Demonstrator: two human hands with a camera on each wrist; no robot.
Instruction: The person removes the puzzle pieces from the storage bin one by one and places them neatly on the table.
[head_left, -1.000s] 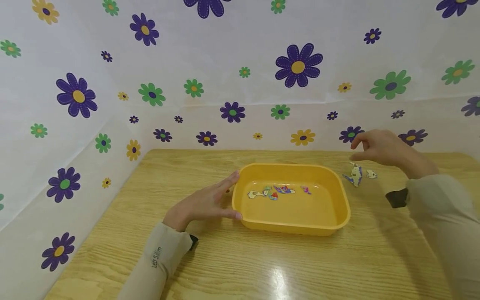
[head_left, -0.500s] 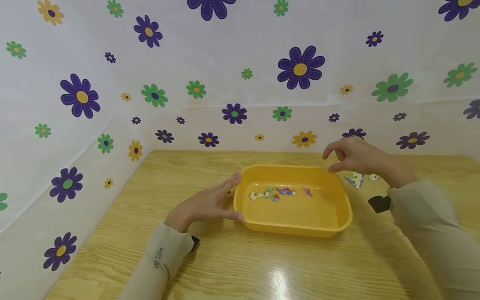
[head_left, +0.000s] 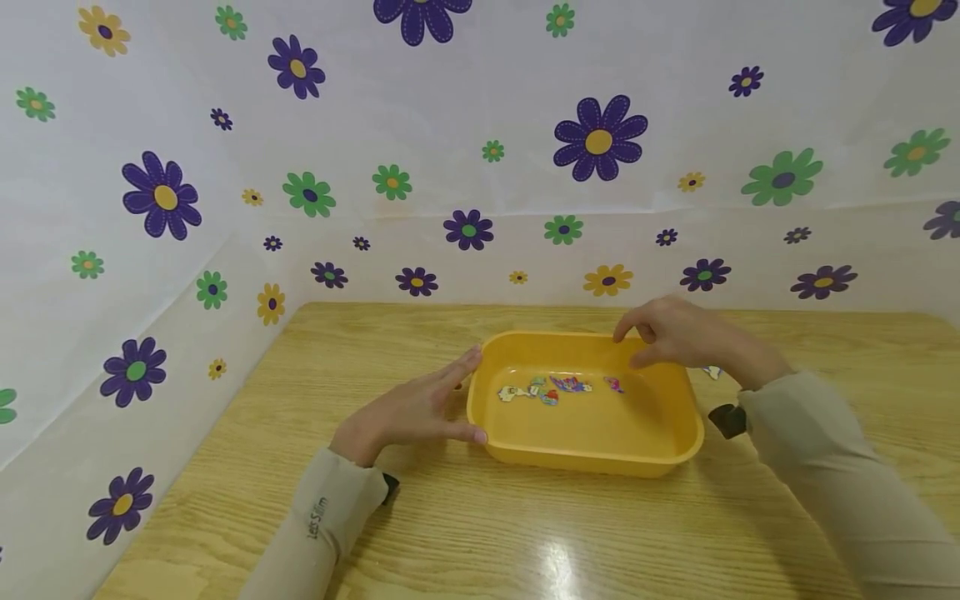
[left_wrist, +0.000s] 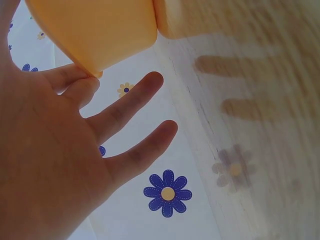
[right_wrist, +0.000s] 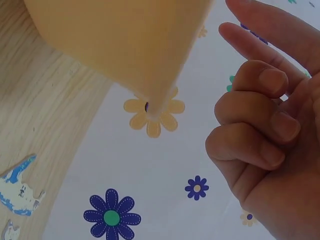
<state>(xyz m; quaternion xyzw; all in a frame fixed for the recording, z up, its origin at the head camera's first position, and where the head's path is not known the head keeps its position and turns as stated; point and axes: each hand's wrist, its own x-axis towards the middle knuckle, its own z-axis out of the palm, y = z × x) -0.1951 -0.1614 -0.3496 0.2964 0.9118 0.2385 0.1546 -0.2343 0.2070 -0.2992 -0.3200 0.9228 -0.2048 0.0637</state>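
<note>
A yellow plastic tray (head_left: 588,461) stands on the wooden table, with several small colourful cut-out pieces (head_left: 571,383) lying on its floor. My left hand (head_left: 416,408) spans the tray's left end, fingers spread. Its thumb touches the near left corner and fingertips meet the rim farther back; two other fingers stick out straight in the left wrist view. Over the tray's far right corner hovers my right hand (head_left: 686,342). Thumb and forefinger are apart with nothing visible between them, while the other three fingers are curled in the right wrist view.
Right of the tray lies a blue-and-cream cut-out piece (right_wrist: 20,190), mostly hidden behind my right wrist in the head view. A smaller piece (right_wrist: 10,232) lies beside it. A flower-printed white sheet (head_left: 517,183) rises behind the table (head_left: 375,533).
My right hand has moved left from above the loose pieces to over the tray's right side, its wrist now covering most of them. The left hand has stayed at the tray's left rim.
</note>
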